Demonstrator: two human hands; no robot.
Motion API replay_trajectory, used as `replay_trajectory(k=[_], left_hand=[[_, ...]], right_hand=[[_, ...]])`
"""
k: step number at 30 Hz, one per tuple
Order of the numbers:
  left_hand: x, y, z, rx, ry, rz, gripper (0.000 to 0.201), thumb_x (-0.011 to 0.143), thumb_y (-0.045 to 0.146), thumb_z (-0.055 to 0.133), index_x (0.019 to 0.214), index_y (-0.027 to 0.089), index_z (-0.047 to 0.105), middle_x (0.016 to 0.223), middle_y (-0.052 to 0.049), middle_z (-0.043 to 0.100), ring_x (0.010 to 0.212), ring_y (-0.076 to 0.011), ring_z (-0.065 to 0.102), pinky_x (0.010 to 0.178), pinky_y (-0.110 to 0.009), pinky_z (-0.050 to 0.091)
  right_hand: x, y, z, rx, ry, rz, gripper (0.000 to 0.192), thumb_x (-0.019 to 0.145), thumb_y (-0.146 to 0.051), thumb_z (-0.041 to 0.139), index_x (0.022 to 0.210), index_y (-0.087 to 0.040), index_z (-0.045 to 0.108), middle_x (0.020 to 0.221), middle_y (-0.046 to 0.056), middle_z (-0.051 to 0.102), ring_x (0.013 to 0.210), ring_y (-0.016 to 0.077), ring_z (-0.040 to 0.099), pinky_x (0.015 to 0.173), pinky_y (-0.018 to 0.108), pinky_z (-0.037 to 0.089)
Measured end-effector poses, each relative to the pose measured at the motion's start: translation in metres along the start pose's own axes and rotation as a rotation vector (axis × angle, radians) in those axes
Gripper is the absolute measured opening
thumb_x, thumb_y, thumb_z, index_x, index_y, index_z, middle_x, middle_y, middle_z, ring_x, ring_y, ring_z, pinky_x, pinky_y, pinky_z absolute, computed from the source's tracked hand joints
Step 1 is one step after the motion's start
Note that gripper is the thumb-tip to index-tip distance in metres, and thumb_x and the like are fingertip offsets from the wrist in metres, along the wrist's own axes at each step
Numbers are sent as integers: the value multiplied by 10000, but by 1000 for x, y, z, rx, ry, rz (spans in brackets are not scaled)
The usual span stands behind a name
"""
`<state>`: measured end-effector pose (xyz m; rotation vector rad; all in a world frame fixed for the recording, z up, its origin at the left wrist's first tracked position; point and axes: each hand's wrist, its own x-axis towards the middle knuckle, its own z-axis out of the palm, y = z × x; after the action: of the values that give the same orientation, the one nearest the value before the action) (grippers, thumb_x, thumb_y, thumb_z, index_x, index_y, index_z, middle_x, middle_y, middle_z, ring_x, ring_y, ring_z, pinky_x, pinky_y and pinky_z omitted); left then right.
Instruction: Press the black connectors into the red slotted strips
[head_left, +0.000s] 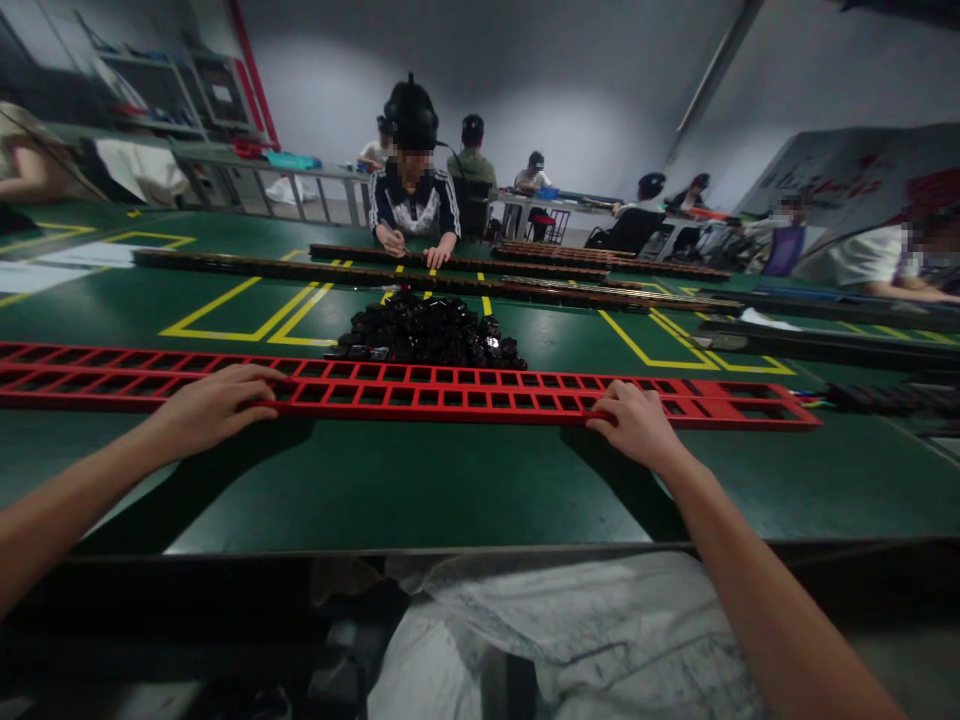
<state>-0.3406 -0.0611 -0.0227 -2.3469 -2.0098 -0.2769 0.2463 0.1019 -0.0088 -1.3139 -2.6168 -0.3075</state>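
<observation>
A long red frame with two rows of square openings lies across the green table. My left hand grips its near edge left of the middle, thumb in front and fingers over the top. Toward the frame's right end, my right hand holds the same near edge with bent fingers. Just behind the frame rises a heap of small black parts; their exact kind cannot be made out.
Long dark strips lie across the table beyond the heap. A co-worker sits opposite with both hands at a strip. Dark bars and a bundle of cables are at the right. Yellow tape marks the tabletop.
</observation>
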Motion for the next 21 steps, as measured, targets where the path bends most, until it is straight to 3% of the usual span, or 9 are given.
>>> replay_trajectory(k=[15,21], left_hand=[[6,14,5,-6,1,2,328,893,475,427,843,229,638,1321,-42,590,1177,-224,518,1007,-339,391],[14,22,-8,34,-72,34,342,901,461,433,856,203,654,1273,-79,586,1137,-227,526,964,-344,397]], right_hand=[[-5,11,4,-8,33,5,165,865,-322,587,817,-206,695,938,79,622,925,246,551,733,362,289],[-1,16,3,-47,5,11,173,834,-361,607,853,-210,690,982,85,658,955,280,580,729,374,312]])
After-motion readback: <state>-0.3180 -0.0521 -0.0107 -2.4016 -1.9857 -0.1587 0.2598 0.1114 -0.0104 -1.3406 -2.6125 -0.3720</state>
